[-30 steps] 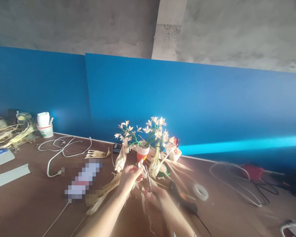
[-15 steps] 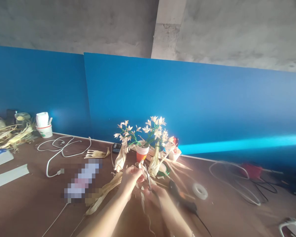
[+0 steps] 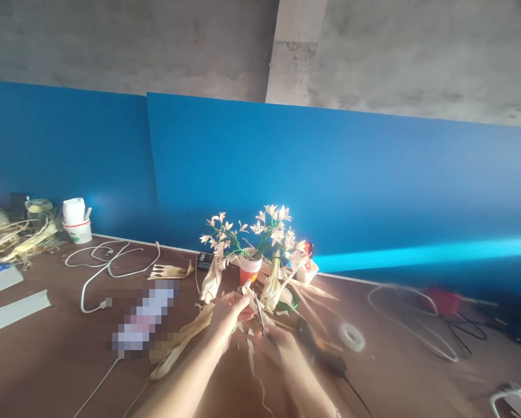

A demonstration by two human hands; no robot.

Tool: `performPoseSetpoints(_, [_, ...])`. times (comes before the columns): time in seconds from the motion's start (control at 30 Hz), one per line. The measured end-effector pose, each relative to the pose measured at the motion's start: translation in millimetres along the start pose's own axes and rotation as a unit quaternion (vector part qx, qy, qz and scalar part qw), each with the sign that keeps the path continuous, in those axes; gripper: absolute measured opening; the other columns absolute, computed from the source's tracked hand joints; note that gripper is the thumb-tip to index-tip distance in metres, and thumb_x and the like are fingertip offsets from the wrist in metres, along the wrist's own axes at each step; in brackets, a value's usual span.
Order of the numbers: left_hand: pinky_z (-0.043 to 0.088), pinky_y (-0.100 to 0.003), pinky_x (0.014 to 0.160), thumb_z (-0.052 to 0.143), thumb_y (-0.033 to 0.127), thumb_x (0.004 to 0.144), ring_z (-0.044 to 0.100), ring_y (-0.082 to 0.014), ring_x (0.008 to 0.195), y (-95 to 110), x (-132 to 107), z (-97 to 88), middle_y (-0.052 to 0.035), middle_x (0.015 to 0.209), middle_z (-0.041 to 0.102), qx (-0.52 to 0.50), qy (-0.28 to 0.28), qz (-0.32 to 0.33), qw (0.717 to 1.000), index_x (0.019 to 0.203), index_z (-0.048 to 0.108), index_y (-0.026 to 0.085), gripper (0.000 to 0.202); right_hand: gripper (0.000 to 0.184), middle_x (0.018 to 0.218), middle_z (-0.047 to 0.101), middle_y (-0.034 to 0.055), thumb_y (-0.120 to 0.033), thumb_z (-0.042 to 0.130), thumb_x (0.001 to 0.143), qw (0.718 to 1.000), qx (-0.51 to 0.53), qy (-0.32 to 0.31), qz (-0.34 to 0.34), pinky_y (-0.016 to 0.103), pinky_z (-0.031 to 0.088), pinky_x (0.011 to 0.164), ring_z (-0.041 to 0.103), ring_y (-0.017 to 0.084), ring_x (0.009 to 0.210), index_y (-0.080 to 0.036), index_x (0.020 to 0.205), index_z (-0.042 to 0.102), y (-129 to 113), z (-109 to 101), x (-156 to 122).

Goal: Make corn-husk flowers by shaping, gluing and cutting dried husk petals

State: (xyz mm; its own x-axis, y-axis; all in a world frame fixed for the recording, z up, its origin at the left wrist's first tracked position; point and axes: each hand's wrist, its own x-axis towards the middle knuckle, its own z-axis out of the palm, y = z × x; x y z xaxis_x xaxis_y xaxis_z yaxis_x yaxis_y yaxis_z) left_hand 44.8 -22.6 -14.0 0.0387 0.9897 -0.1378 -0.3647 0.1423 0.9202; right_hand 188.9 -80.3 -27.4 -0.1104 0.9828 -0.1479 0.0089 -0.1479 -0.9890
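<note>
My left hand [image 3: 230, 310] pinches a small pale piece of corn husk [image 3: 246, 287] between thumb and fingers. My right hand [image 3: 274, 341] is closed around scissors [image 3: 259, 310], whose blades point up and away beside that piece. Just beyond both hands stands an orange-red paper cup [image 3: 248, 273], holding green stems with cream husk flowers [image 3: 278, 225]. A bundled husk [image 3: 212, 283] lies left of the cup and another bundle [image 3: 270, 293] to its right. Small husk scraps [image 3: 250, 348] lie on the table under my hands.
Right of my hands lie a black corded tool [image 3: 321, 351] and a roll of white tape [image 3: 352, 337]. Long husk leaves [image 3: 182, 342] and a blurred-out device [image 3: 145, 319] lie left. White cables [image 3: 108, 261] curl farther back. A blue partition [image 3: 330, 186] borders the table.
My left hand has shifted very slightly to the left with the husk piece, whose angle has changed a little. The scissors stay beside it; the surrounding things are unchanged.
</note>
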Motion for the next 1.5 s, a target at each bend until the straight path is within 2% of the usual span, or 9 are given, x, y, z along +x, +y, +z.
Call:
performPoseSetpoints(0.2, [0.055,-0.024,0.062,0.083,0.040,0.062,0.068,-0.0142,0.059,1,0,-1.4,-0.0048,0.062,0.072,0.001,-0.006,-0.002,1.000,0.065,0.067,0.015,0.030,0.056,0.043,0.052,-0.0048,-0.067,0.077,0.055,0.998,0.031,-0.005,0.053,0.019,0.025,0.041,0.037,0.006,0.037,-0.016,0.072,0.060,-1,2,0])
performPoseSetpoints(0.63, [0.054,-0.023,0.059,0.083,0.038,0.064,0.068,-0.0143,0.058,2,1,-2.3,-0.0055,0.061,0.072,0.003,-0.004,-0.016,1.000,0.065,0.066,0.015,0.028,0.048,0.037,0.044,-0.0073,-0.061,0.077,0.056,0.997,0.044,-0.012,0.059,0.019,0.018,0.038,0.033,0.006,0.034,-0.017,0.067,0.059,-9,2,-3])
performPoseSetpoints(0.9, [0.053,-0.020,0.056,0.082,0.042,0.065,0.066,-0.0117,0.056,3,2,-3.8,-0.0036,0.061,0.071,-0.001,-0.017,-0.021,1.000,0.067,0.064,0.015,0.032,0.055,0.036,0.041,-0.0071,-0.072,0.069,0.060,0.996,0.064,-0.012,0.061,0.020,0.016,0.036,0.030,0.006,0.032,-0.018,0.063,0.057,-19,4,-8])
performPoseSetpoints(1.2, [0.054,-0.021,0.054,0.084,0.046,0.062,0.066,-0.0123,0.054,4,6,-6.3,-0.0017,0.059,0.070,-0.002,-0.038,-0.013,0.999,0.067,0.060,0.016,0.038,0.047,0.037,0.041,-0.0081,-0.060,0.078,0.053,0.997,0.032,-0.004,0.064,0.020,0.020,0.036,0.033,0.007,0.033,-0.020,0.061,0.054,-13,2,-4])
performPoseSetpoints(1.37, [0.053,-0.020,0.054,0.083,0.046,0.064,0.067,-0.0122,0.054,5,6,-7.2,-0.0027,0.059,0.071,0.009,-0.044,-0.018,0.999,0.068,0.061,0.016,0.038,0.048,0.037,0.044,-0.0077,-0.060,0.079,0.054,0.998,0.021,-0.005,0.062,0.021,0.017,0.037,0.034,0.006,0.032,-0.019,0.062,0.056,-14,0,-4])
performPoseSetpoints(1.5, [0.053,-0.020,0.054,0.082,0.047,0.065,0.068,-0.0128,0.056,6,7,-8.7,-0.0039,0.060,0.072,0.021,-0.059,-0.024,0.998,0.068,0.060,0.016,0.038,0.048,0.038,0.046,-0.0073,-0.060,0.079,0.056,0.998,0.015,-0.030,0.051,0.021,0.015,0.038,0.036,0.006,0.033,-0.017,0.066,0.059,-10,-2,-3])
